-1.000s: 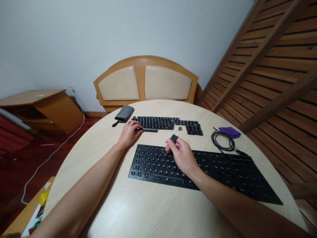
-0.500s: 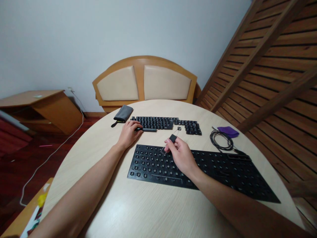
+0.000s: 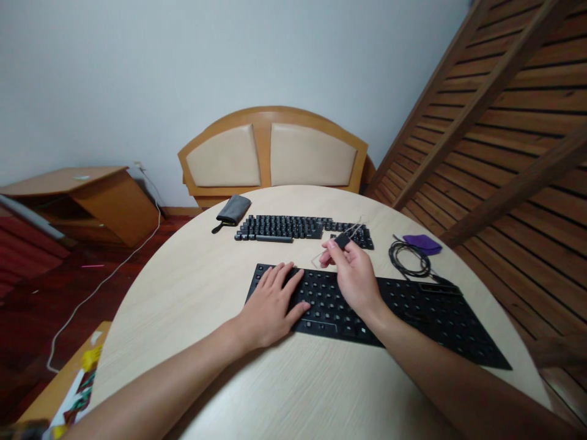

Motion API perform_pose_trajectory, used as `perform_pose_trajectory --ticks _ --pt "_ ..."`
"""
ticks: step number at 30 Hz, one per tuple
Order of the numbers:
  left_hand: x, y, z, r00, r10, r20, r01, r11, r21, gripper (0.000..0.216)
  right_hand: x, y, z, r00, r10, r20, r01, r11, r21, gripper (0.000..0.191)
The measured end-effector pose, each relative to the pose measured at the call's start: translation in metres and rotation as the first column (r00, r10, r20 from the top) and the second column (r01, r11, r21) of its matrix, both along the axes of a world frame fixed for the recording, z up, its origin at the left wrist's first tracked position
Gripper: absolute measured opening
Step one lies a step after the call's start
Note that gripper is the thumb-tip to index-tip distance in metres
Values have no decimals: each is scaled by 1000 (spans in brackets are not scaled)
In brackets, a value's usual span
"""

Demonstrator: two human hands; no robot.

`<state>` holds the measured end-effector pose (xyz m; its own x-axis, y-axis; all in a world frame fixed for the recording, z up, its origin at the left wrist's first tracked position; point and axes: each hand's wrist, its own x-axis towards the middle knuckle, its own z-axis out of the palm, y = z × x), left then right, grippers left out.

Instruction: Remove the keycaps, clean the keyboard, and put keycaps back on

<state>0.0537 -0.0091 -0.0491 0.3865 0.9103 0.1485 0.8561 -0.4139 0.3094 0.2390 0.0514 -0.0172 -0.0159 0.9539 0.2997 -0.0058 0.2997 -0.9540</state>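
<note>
My left hand (image 3: 274, 304) lies with its fingers spread on the left part of a black keyboard (image 3: 316, 299) whose keycaps are off. Between the fingers and thumb of my right hand (image 3: 355, 275) is a wire keycap puller (image 3: 342, 240) with a black grip. Its thin wire ends point up and away, over the loose keycaps at the right, and another wire loop sticks out to the left of the hand. Beyond the keyboard, the loose black keycaps (image 3: 279, 226) stand in rows. Nothing can be made out between the wires.
A grey pouch (image 3: 233, 209) lies at the far left of the round table (image 3: 192, 275). On the right are a coiled black cable (image 3: 409, 258) and a purple cloth (image 3: 422, 244). A wooden headboard (image 3: 266, 146) stands behind, a slatted wooden panel (image 3: 499, 159) on the right.
My left hand has left the loose keycaps and come down onto the keyboard, nearer to me. My right hand has moved right and slightly away with the keycap puller.
</note>
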Motion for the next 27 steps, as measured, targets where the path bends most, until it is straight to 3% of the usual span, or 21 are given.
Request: perform_pose_trajectory --ticks 5,9,15,18,23,27 --pt "-19 1 1 999 -36 -40 34 999 -33 64 5 2 7 997 64 42 -64 998 0 48" --pt "-43 4 10 997 -53 -59 46 992 -120 69 6 0 8 971 198 137 -193 980 -46 42" --pt "-81 12 18 995 -100 -25 92 974 -206 73 6 -12 7 829 420 370 -407 906 -118 28" --pt "-96 15 22 993 -120 -9 115 972 -205 73 6 -17 6 777 518 356 -492 854 -170 20" --pt "-98 13 33 991 -129 -15 122 964 -237 73 6 -21 8 706 602 372 -557 797 -233 15" --pt "-86 9 37 984 -173 45 179 959 -220 80 10 -23 16 661 571 488 -553 809 -198 14"
